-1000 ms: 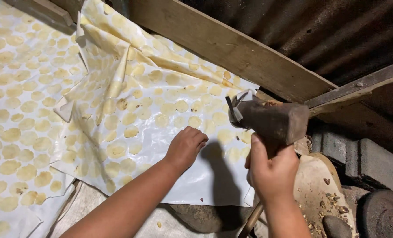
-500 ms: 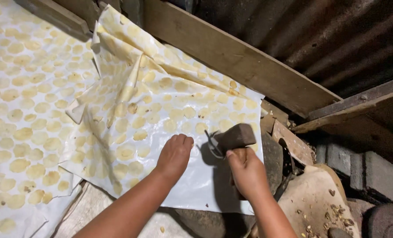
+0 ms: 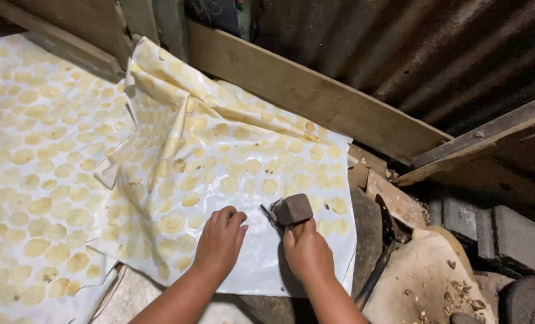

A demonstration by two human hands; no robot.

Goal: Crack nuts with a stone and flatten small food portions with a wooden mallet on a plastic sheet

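Gripping a hammer (image 3: 290, 211) by its handle, the right hand (image 3: 308, 255) is closed tight, the head down against the white sheet with yellow spots (image 3: 219, 174). Left hand (image 3: 220, 240) presses fingertips flat on the same sheet just beside the hammer head (holding nothing, fingers curled loosely). Sheet lies wrinkled over a surface, a wooden plank (image 3: 315, 99) along its far edge, corrugated metal wall (image 3: 435, 54) behind, concrete blocks (image 3: 495, 234) to the right.
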